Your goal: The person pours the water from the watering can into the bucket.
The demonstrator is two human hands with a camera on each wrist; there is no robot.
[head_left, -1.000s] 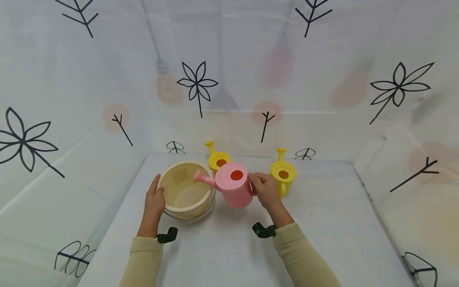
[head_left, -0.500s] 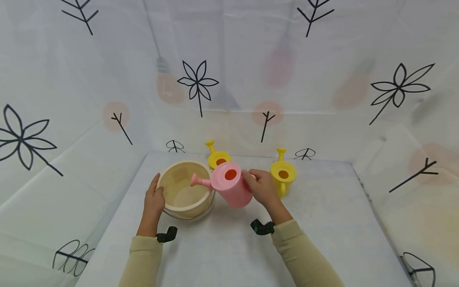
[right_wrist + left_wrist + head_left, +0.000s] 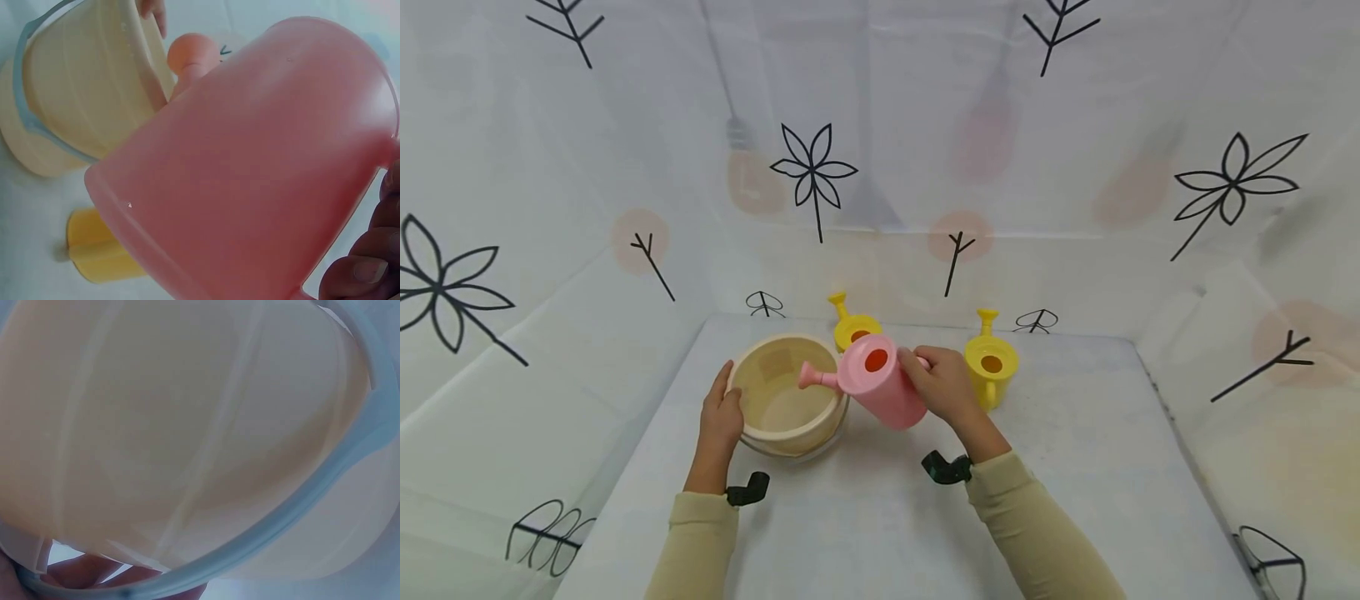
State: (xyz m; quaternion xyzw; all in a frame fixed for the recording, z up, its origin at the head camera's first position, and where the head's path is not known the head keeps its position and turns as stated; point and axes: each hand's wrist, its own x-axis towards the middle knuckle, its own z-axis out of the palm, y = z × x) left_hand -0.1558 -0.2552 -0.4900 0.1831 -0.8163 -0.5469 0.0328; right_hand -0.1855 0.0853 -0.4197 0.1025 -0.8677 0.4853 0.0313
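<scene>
Toward the white table [image 3: 842, 533]'s far edge, the right hand [image 3: 946, 387] is grasping a pink plastic watering can [image 3: 884, 383], partly hiding a yellow one [image 3: 852, 327]; the left hand [image 3: 721, 423], a round cream plastic bucket [image 3: 790, 435].

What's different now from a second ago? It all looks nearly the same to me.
The pink watering can has tipped further left, spout toward the bucket; the right hand holding it has risen slightly and shifted left. Nothing was newly grasped or released. The left hand stays on the bucket, and the left yellow can and right yellow can look unmoved.
</scene>
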